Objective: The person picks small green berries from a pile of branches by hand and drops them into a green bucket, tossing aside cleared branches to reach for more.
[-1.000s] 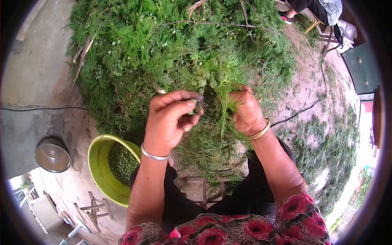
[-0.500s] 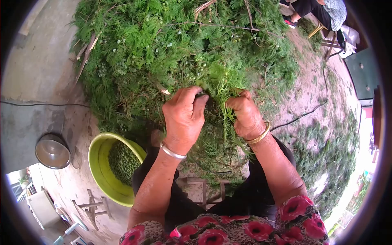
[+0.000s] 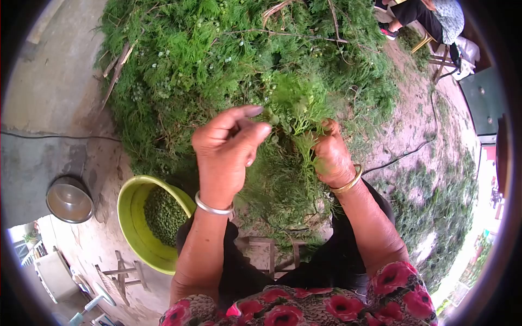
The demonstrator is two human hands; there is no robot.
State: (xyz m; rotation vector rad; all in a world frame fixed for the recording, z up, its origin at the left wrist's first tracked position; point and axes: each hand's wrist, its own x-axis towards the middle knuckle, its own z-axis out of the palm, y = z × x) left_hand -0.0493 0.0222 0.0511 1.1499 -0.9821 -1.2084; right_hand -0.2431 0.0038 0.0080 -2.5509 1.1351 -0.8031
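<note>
My right hand (image 3: pixel 333 155) is closed around a leafy green sprig (image 3: pixel 298 122) of a conifer, whose feathery tips stand up in front of the hand and whose lower leaves hang below it. Left of the sprig is my left hand (image 3: pixel 228 146), thumb and index finger apart and pointing at it. A small blurred green bit (image 3: pixel 270 116) shows right by those fingertips. Behind both hands rises a big heap of cut conifer branches (image 3: pixel 190 81) dotted with pale green cones. Below my left forearm's outer side stands a yellow-green bucket (image 3: pixel 130 217), partly filled with small green cones (image 3: pixel 165 217).
A metal bowl (image 3: pixel 70 200) lies on the floor at left, near a small wooden stool (image 3: pixel 122 276). A black cable (image 3: pixel 402 156) crosses the ground at right, beside scattered greenery (image 3: pixel 435 206). Another person (image 3: pixel 424 19) sits at the top right.
My left hand has drawn back to the left, its thumb and index finger spreading from a pinch. The sprig has shifted slightly in my right hand, which stays nearly in place.
</note>
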